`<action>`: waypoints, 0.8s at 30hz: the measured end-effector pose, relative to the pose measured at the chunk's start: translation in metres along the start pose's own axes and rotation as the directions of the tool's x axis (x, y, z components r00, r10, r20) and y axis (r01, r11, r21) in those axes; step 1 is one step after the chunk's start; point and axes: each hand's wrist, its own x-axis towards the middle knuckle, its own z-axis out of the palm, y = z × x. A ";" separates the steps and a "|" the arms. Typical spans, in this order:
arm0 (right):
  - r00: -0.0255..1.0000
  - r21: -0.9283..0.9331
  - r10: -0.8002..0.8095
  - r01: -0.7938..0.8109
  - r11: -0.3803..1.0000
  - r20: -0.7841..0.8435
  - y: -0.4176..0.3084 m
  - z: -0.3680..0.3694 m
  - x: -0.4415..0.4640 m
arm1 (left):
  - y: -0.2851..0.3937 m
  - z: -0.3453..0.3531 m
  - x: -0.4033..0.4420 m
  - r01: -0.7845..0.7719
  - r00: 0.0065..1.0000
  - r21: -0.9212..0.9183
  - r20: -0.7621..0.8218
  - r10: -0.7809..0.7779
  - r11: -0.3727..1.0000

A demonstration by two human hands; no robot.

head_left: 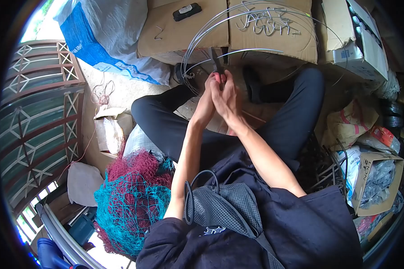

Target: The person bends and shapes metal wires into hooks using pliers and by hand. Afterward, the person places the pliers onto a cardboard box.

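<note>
My left hand (205, 99) and my right hand (228, 97) are pressed together over my crossed legs, both closed round the red handles of a pair of pliers (216, 61). The dark jaws point away from me, up against a loose coil of silvery wire (191, 47). The coil's loops arch over the cardboard boxes in front of me. One wire end (274, 50) reaches right from near the jaws. What the jaws grip is too small to make out. Bent wire hooks (269, 21) lie in a pile on the right box, and a single hook (158, 32) lies on the left one.
A black object with a label (187, 12) sits on the left cardboard box (179, 38). Maroon and teal netting (132, 197) is heaped at my left. At my right stands an open carton with plastic bags (377, 184). A white box (361, 58) stands at upper right.
</note>
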 end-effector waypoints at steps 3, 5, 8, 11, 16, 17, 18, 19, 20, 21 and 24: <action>0.996 -0.128 -0.004 0.015 0.992 0.085 0.006 -0.014 0.013 | 0.014 0.001 -0.013 -0.194 0.979 0.269 -0.005 0.203 0.943; 0.999 -0.121 0.042 -0.041 0.992 0.010 0.013 -0.015 0.023 | 0.024 0.004 -0.024 -0.292 0.943 0.490 0.005 0.332 0.821; 0.997 -0.105 0.056 -0.062 0.993 -0.052 0.031 -0.015 0.036 | 0.049 0.036 -0.028 -0.476 0.825 0.640 0.089 0.558 0.603; 0.982 -0.349 -0.183 0.159 0.924 -0.038 0.068 -0.002 0.048 | 0.082 0.101 -0.021 -0.604 0.722 0.699 0.275 0.635 0.384; 1.000 -0.392 0.026 -0.021 0.920 0.007 0.012 -0.013 0.045 | 0.071 0.170 0.051 -0.585 0.663 0.810 0.454 0.595 0.033; 0.993 -0.351 0.116 -0.102 0.931 0.021 -0.006 -0.019 0.040 | 0.073 0.178 0.059 -0.539 0.726 0.842 0.472 0.501 -0.012; 0.998 -0.312 0.064 -0.054 0.948 0.020 0.004 -0.017 0.041 | 0.070 0.184 0.068 -0.491 0.639 0.867 0.423 0.643 -0.082; 1.000 -0.269 0.013 -0.009 0.963 0.015 0.022 -0.013 0.043 | 0.067 0.185 0.078 -0.464 0.687 0.886 0.372 0.624 -0.018; 0.999 -0.227 -0.035 0.035 0.973 0.004 0.022 -0.013 0.043 | 0.069 0.186 0.086 -0.436 0.732 0.899 0.324 0.600 0.046; 1.000 -0.224 -0.009 0.011 0.975 0.011 0.023 -0.014 0.045 | 0.070 0.185 0.093 -0.401 0.778 0.909 0.274 0.566 0.111; 0.989 -0.280 0.136 -0.113 0.953 0.065 0.009 -0.011 0.049 | 0.066 0.174 0.095 -0.422 0.808 0.897 0.304 0.505 0.135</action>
